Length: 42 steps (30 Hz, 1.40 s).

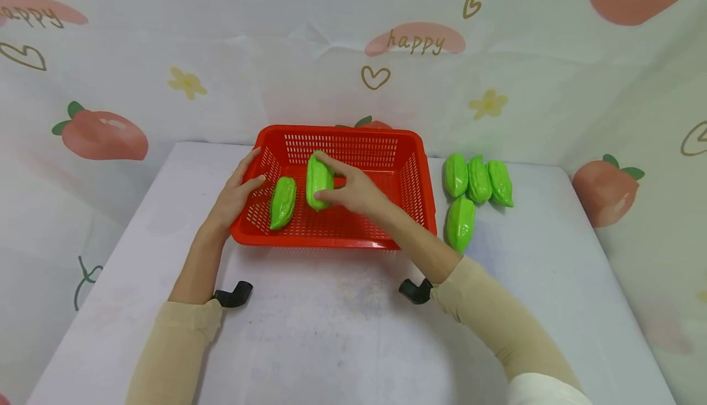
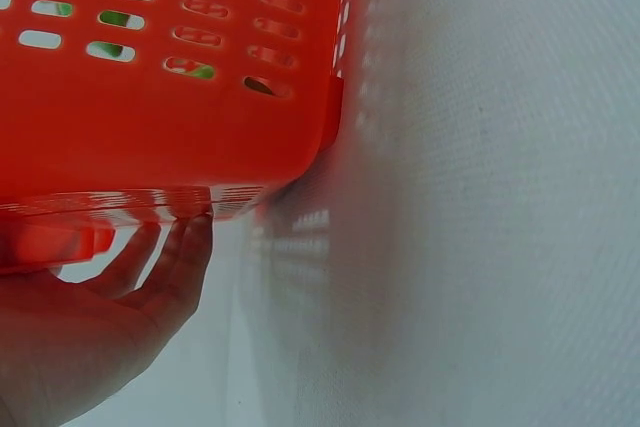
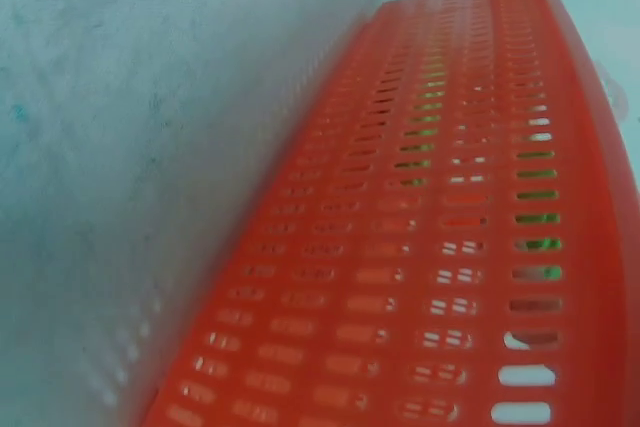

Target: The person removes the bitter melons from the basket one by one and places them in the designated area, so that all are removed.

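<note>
A glossy green star fruit (image 1: 319, 181), ridged like a plastic model, is pinched between the thumb and fingers of my right hand (image 1: 353, 191). It is held over the inside of a red perforated basket (image 1: 331, 240). To its left, another green star fruit (image 1: 283, 204) lies on the basket floor. My left hand (image 1: 232, 199) holds the basket's left rim, thumb over the edge. In the left wrist view, the fingers (image 2: 180, 272) of that hand lie against the basket's outer wall. The right wrist view shows the slotted front wall (image 3: 400, 227), with green glimpsed through the slots; my right hand is mostly hidden there.
Right of the basket, several more green star fruits (image 1: 479, 179) lie close together on the white table (image 1: 331, 331). Behind the table hangs a printed cloth (image 1: 309, 43). Black curved pieces (image 1: 234, 294) stick out at both wrists.
</note>
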Each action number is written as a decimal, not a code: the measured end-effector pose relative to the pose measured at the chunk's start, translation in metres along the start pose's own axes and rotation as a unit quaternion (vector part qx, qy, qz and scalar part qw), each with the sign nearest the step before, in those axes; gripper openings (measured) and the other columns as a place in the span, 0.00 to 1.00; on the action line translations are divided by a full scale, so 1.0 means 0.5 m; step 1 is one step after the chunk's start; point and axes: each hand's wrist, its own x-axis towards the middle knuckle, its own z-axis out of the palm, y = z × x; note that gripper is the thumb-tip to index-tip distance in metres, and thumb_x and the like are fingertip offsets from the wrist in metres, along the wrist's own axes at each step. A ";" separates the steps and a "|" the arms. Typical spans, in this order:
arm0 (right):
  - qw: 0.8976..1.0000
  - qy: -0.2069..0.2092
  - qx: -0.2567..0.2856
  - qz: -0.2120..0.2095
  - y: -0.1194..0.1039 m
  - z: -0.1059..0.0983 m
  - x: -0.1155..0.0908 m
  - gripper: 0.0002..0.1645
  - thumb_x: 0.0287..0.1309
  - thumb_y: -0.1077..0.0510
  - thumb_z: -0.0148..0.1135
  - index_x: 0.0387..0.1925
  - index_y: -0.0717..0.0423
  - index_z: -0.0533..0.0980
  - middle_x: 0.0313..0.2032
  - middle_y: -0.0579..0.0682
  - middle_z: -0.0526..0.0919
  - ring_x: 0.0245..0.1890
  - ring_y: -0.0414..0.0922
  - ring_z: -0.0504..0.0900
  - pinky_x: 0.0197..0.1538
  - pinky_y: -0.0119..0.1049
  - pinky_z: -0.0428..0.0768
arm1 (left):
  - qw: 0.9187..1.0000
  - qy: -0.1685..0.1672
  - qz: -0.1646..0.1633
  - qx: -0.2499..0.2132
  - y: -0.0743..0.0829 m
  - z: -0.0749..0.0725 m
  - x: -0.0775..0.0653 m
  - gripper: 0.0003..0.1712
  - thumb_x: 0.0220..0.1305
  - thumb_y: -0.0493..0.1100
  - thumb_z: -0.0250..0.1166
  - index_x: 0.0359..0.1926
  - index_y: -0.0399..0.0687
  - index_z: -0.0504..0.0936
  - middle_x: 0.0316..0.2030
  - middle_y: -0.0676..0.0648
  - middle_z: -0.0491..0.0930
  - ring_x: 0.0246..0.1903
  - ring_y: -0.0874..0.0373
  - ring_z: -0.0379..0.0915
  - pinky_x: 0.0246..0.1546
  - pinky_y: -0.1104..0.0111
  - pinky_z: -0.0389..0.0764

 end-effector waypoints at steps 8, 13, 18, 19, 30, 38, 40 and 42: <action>0.999 -0.007 0.038 -0.009 -0.005 -0.024 -0.021 0.46 0.59 0.55 0.70 0.72 0.23 0.61 0.62 0.50 0.69 0.47 0.50 0.81 0.49 0.41 0.81 | 1.000 0.001 -0.006 -0.007 0.004 0.002 -0.001 0.34 0.76 0.51 0.48 0.77 0.78 0.49 0.74 0.48 0.53 0.63 0.47 0.61 0.50 0.68 0.79; 0.998 -0.010 0.059 -0.005 -0.001 -0.035 -0.032 0.47 0.59 0.58 0.70 0.73 0.24 0.61 0.63 0.51 0.67 0.46 0.51 0.81 0.46 0.41 0.84 | 1.000 0.003 -0.008 -0.008 0.007 0.005 0.001 0.34 0.76 0.51 0.49 0.76 0.79 0.50 0.74 0.49 0.54 0.63 0.47 0.61 0.50 0.67 0.78; 0.998 -0.006 0.068 -0.008 0.005 -0.050 -0.047 0.47 0.60 0.59 0.69 0.72 0.24 0.61 0.63 0.51 0.66 0.50 0.52 0.79 0.46 0.42 0.84 | 1.000 0.000 -0.007 -0.010 0.005 0.006 0.002 0.34 0.76 0.49 0.48 0.77 0.78 0.50 0.74 0.48 0.54 0.63 0.47 0.61 0.52 0.65 0.78; 0.998 -0.005 0.068 -0.009 0.007 -0.053 -0.050 0.47 0.60 0.59 0.69 0.72 0.23 0.61 0.63 0.51 0.66 0.51 0.52 0.79 0.47 0.43 0.84 | 1.000 -0.001 -0.007 -0.011 0.005 0.007 0.002 0.34 0.76 0.49 0.48 0.77 0.78 0.50 0.74 0.48 0.54 0.63 0.47 0.61 0.52 0.64 0.78; 0.999 -0.014 -0.015 -0.044 0.021 -0.092 -0.085 0.53 0.54 0.53 0.74 0.73 0.19 0.56 0.61 0.46 0.68 0.55 0.52 0.76 0.48 0.45 0.82 | 1.000 0.000 -0.012 -0.014 0.001 0.003 0.001 0.36 0.75 0.49 0.51 0.77 0.78 0.49 0.73 0.46 0.54 0.63 0.47 0.61 0.49 0.68 0.79; 0.998 -0.008 -0.029 -0.048 0.019 -0.113 -0.114 0.53 0.54 0.50 0.74 0.73 0.16 0.54 0.63 0.45 0.68 0.55 0.51 0.76 0.48 0.46 0.81 | 1.000 0.001 -0.011 -0.017 -0.003 -0.001 0.002 0.35 0.76 0.51 0.49 0.77 0.78 0.49 0.73 0.47 0.54 0.63 0.48 0.61 0.49 0.68 0.79; 0.999 -0.003 -0.024 -0.046 0.020 -0.118 -0.120 0.53 0.54 0.50 0.74 0.72 0.16 0.55 0.63 0.45 0.67 0.56 0.51 0.76 0.49 0.47 0.81 | 1.000 0.001 -0.011 -0.022 -0.003 -0.001 0.003 0.34 0.76 0.50 0.50 0.76 0.79 0.50 0.73 0.49 0.54 0.63 0.49 0.61 0.50 0.68 0.78; 0.999 0.001 -0.017 -0.043 0.022 -0.123 -0.125 0.52 0.55 0.50 0.74 0.72 0.15 0.55 0.64 0.44 0.67 0.56 0.51 0.75 0.50 0.47 0.81 | 1.000 0.000 -0.011 -0.026 -0.002 -0.001 0.003 0.34 0.76 0.50 0.50 0.76 0.79 0.50 0.73 0.49 0.54 0.63 0.49 0.61 0.50 0.68 0.78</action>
